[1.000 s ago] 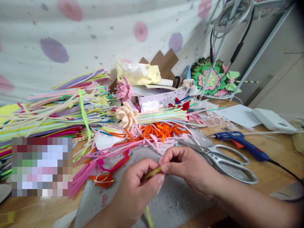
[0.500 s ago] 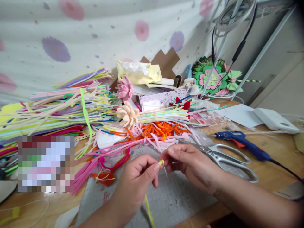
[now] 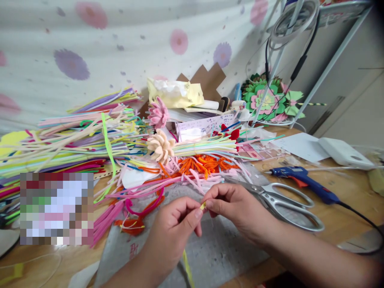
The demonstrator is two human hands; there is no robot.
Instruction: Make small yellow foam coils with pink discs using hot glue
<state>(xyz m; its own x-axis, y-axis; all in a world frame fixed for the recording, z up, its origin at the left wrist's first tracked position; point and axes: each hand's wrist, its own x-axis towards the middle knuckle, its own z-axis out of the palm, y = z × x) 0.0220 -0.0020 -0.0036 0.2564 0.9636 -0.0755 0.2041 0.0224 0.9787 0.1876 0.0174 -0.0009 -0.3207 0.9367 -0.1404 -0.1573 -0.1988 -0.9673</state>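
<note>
The left hand (image 3: 174,228) and right hand (image 3: 235,206) pinch the yellow strip (image 3: 203,206) from opposite sides, apparently to steady its end.

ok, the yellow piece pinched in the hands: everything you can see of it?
Only a small bit of the yellow piece shows: pale yellow, pinched at the fingertips between the left hand and right hand, over the grey mat. The rest is covered, so its full shape is hidden; material is too small to tell. A narrow yellow strip shows below the left hand, reaching the bottom edge; that hand hides whether the two join.
</note>
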